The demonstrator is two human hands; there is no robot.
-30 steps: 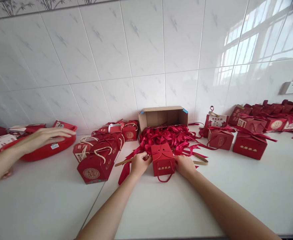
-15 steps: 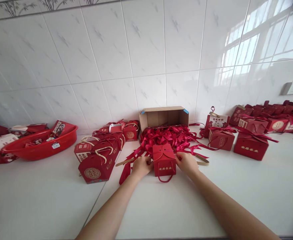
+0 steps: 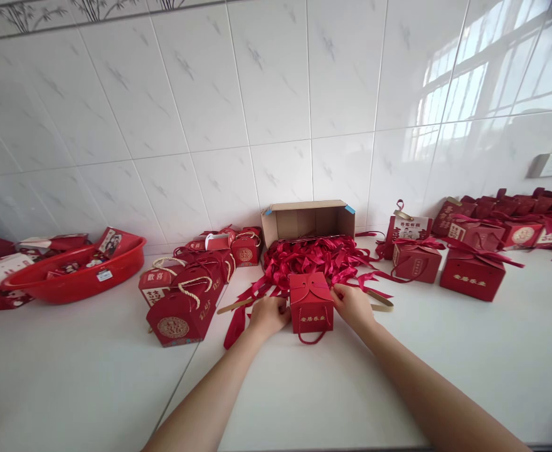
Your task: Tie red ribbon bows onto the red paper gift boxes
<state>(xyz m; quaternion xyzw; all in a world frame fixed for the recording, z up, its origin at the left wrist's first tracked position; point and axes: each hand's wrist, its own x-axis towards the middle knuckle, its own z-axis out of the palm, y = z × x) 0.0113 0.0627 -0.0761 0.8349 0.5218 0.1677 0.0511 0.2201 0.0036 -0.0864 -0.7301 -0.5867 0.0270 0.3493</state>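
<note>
1 red box (image 3: 311, 304) sits between left hand (image 3: 269, 314) and right hand (image 3: 354, 306), both curled; from afar, I can't tell what they grip.

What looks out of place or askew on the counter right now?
The red ribbons: a loose tangle spreads from the open front of the cardboard box onto the counter, ends trailing to both sides. It looks spilled, though perhaps deliberate. The small red box before it shows no clear damage.
</note>
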